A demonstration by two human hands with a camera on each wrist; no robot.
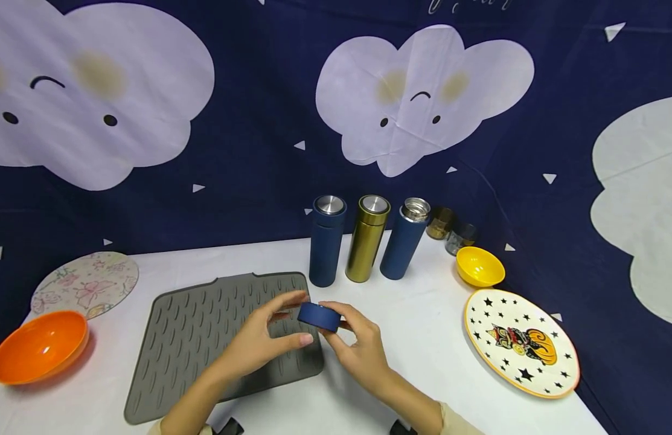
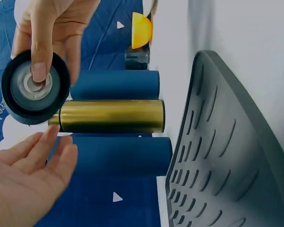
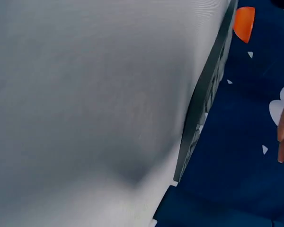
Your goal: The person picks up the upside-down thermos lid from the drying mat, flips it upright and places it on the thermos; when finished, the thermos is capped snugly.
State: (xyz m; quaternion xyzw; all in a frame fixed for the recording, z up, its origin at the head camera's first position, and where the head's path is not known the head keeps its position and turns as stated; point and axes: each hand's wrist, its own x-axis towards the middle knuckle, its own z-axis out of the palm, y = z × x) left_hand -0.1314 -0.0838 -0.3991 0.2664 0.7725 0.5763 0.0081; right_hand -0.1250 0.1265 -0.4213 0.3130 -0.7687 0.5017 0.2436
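Observation:
My right hand (image 1: 363, 347) holds a dark blue flask lid (image 1: 319, 317) between thumb and fingers above the right edge of a grey drying mat (image 1: 189, 344). In the left wrist view, the lid (image 2: 31, 92) shows its round underside, with a thumb pressed on the pale inner centre. My left hand (image 1: 254, 341) is beside the lid, fingers and thumb spread and holding nothing. Behind the hands stand a blue flask (image 1: 326, 254) and a gold flask (image 1: 364, 248), both capped, and a blue flask (image 1: 403, 248) with its steel mouth bare.
To the left are an orange bowl (image 1: 39, 350) and a floral placemat (image 1: 88, 284). On the right sit a yellow bowl (image 1: 479, 267), a plate with a pumpkin picture (image 1: 488, 314) and two small jars, one clear (image 1: 459, 240). A dark blue cloud-print cloth (image 1: 259, 151) hangs behind.

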